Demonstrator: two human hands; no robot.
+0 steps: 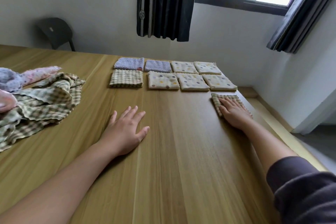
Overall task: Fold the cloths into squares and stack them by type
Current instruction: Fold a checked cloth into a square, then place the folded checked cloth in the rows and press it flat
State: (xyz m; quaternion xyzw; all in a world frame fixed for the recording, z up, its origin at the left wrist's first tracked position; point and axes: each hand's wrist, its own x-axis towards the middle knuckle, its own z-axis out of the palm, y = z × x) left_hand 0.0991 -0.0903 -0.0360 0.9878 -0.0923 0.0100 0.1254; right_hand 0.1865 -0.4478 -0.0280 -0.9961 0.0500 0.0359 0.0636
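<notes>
Cloths: eight folded, in rows, unstacked; right hand flat, pressing a ninth, the checked square; left hand relaxed, flat on the bench; heap not yet folded.

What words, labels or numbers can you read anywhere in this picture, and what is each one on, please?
No text can be read.
The pale label on the dark chair: too blurred to read.
The reddish mark on the lilac folded cloth: too small to tell whether it is writing.
</notes>
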